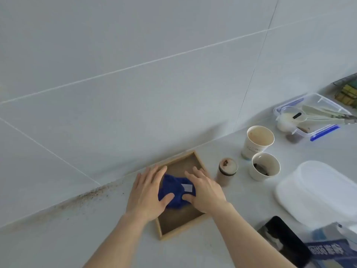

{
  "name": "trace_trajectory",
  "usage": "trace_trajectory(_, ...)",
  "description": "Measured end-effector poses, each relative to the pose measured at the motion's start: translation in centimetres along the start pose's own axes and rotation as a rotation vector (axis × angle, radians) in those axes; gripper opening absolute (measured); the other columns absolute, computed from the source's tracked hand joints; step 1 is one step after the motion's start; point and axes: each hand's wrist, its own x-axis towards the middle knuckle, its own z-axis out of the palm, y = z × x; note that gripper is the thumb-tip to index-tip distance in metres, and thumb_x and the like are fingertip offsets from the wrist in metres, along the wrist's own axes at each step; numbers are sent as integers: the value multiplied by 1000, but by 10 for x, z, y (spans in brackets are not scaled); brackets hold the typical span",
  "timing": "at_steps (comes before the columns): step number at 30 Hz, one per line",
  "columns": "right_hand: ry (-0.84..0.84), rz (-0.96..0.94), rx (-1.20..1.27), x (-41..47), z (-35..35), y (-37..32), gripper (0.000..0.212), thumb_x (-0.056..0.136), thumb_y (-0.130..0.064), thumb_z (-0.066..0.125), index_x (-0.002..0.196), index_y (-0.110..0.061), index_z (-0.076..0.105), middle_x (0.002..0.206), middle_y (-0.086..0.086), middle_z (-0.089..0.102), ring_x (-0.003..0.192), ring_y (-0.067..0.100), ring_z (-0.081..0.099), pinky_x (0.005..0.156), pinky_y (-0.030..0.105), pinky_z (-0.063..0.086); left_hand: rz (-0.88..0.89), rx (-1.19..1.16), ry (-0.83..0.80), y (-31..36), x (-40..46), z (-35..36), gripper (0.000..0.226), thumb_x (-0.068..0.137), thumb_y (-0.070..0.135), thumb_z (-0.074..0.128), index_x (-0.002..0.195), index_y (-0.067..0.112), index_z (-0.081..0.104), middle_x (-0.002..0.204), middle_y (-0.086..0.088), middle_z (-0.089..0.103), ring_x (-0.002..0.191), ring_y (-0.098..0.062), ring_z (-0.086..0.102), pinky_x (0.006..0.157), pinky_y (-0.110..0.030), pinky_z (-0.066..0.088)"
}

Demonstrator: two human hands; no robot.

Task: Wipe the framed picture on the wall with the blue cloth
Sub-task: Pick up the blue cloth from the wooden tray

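A person's two bare hands press a bunched blue cloth [176,192] against a wood-framed picture [181,215] that lies flat on a pale tiled surface, its far edge against the joint where two tiled planes meet. The left hand [148,192] lies spread and flat over the frame's left rail, its thumb resting on the cloth; it grips nothing. The right hand [204,190] is likewise spread flat, fingers extended over the cloth's right side and thumb pinning its lower edge, pressing rather than clenching. A small white label [187,187] shows on the cloth between the hands.

The cloth sits on the upper middle of the brown panel, so wiping appears to be under way or about to begin. The lower part of the panel and the near rail are uncovered, and whether they are already clean cannot be told; most of the surface and the rails likely remain to be covered.

To the right stand a small lidded jar [227,171], two paper cups [257,142], a clip-lock plastic box [313,117] and a white container lid [318,192].
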Motion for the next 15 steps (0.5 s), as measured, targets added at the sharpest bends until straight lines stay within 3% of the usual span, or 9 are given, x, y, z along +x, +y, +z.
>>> trace_trajectory(5, -58, 14, -35, 7, 13, 8, 74, 98, -39, 68, 161, -32, 30, 169, 1, 34, 153, 29, 34, 118, 44, 44, 2, 61, -81, 1, 5, 25, 80, 91, 58, 60, 157, 35, 23, 167, 10, 29, 157, -19, 18, 129, -39, 10)
trace_trajectory(10, 26, -3, -130, 15, 21, 10, 54, 99, -19, 68, 150, -26, 50, 140, 3, 58, 129, 27, 49, 104, 40, 51, -41, 54, -72, -1, 3, 32, 60, 92, 45, 67, 146, 37, 41, 139, 14, 61, 130, -15, 55, 111, -32, 42)
trace_trajectory(15, 53, -9, -106, 15, 25, 6, 28, 96, -10, 67, 123, -19, 69, 119, 7, 66, 109, 26, 61, 81, 31, 46, -28, 45, -8, -5, 0, 27, 34, 96, 38, 65, 128, 34, 58, 122, 13, 70, 115, -16, 62, 100, -31, 46)
